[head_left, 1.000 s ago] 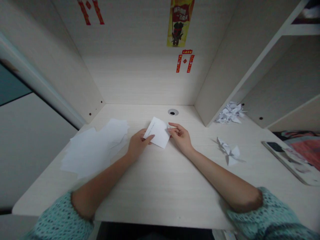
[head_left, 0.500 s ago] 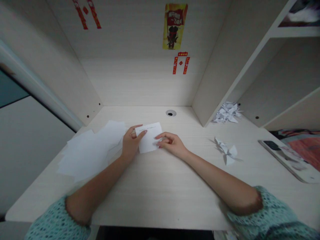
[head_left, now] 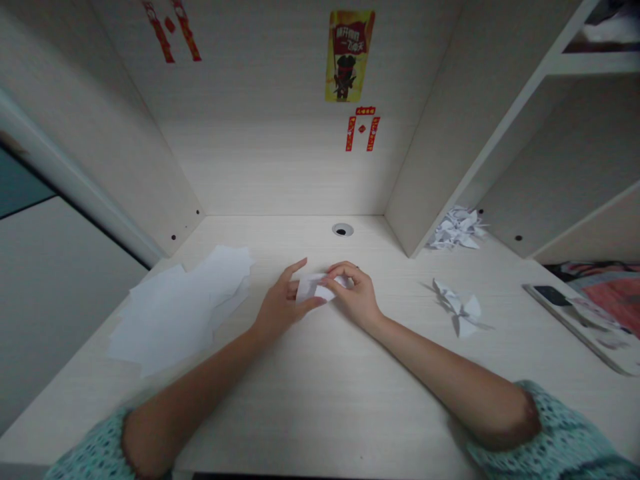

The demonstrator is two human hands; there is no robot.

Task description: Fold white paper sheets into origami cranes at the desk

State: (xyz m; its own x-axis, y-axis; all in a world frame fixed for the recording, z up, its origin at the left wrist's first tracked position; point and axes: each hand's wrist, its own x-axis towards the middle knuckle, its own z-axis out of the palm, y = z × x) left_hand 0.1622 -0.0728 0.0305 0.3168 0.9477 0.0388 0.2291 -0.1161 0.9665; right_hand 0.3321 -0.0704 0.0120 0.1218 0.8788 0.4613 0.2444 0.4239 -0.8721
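Observation:
A small white sheet of paper (head_left: 311, 288) is held between both hands just above the pale wooden desk (head_left: 320, 373), near its middle. My left hand (head_left: 281, 303) pinches its left side with thumb and fingers, the forefinger raised. My right hand (head_left: 354, 293) curls over its right side, fingers bent onto the paper. Most of the sheet is hidden by the fingers. It looks folded or bent over.
A loose spread of white sheets (head_left: 175, 307) lies to the left. One folded paper crane (head_left: 459, 310) sits to the right, and a heap of cranes (head_left: 457, 229) lies in the shelf nook. A phone and book (head_left: 580, 313) rest at the far right. A cable hole (head_left: 342, 230) is behind.
The sheet lay flatter and wider between the hands before; now both hands have closed in on it, and it shows much smaller. The right hand has moved over its top.

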